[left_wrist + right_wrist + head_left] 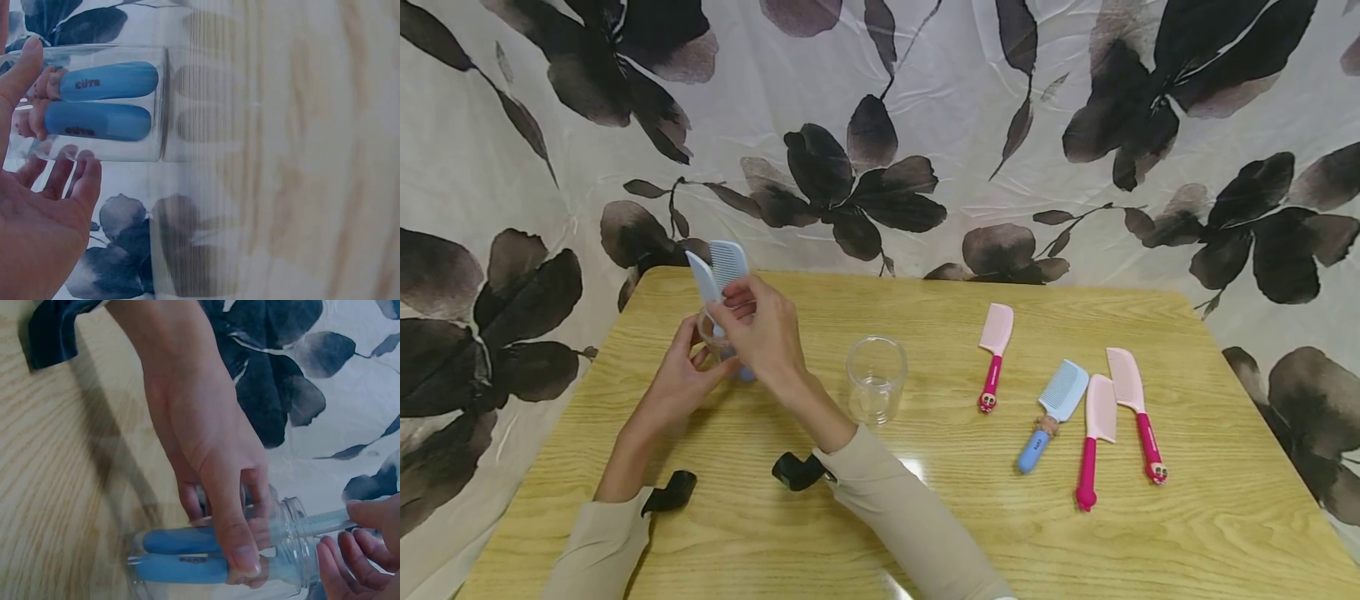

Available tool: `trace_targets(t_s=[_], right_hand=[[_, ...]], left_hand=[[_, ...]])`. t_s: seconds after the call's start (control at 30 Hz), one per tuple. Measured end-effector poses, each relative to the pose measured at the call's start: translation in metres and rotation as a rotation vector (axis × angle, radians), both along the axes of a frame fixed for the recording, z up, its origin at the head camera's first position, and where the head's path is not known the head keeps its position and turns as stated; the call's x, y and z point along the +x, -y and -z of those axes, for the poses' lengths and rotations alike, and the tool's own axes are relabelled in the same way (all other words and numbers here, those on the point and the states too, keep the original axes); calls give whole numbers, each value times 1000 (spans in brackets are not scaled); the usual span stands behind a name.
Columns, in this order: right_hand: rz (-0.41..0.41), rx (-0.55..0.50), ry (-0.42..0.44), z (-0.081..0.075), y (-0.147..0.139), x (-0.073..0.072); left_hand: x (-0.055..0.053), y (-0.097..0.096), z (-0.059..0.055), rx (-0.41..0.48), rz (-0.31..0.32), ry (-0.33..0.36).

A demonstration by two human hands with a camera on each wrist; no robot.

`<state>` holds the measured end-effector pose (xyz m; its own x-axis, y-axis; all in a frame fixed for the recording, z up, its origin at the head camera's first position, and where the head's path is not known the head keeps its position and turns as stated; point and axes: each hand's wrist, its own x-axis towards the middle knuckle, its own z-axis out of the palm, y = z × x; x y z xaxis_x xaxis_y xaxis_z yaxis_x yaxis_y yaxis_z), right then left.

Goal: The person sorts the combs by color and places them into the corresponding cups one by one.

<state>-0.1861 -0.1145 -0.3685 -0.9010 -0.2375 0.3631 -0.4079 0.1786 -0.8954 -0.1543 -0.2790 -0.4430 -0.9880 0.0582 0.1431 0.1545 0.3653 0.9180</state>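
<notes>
My left hand (679, 377) grips a clear glass cup (131, 152) on the left of the table, thumb on one side and fingers on the other. Two light blue combs stand in this cup, handles down; one comb (727, 260) shows its teeth, while the other comb (702, 273) is turned nearly edge-on. In the left wrist view their blue handles (109, 81) lie side by side behind the glass. Above the rim, my right hand (767, 329) pinches a comb's light blue upper part (328, 521) between thumb and fingers.
Another clear glass cup (877, 375) stands right of my hands. Farther right lie a pink comb (996, 333), a blue comb (1063, 392) and two more pink combs, one (1101, 408) beside the other (1126, 379). A floral cloth (970, 142) hangs behind the table.
</notes>
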Motion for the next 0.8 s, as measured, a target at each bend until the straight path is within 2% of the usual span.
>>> trace_targets(t_s=[0.5, 0.8], right_hand=[[-81, 38, -26, -4, -23, 9], [-73, 72, -81, -8, -46, 14]], left_hand=[[0, -2, 1, 4, 6, 1], [0, -2, 1, 37, 9, 9]])
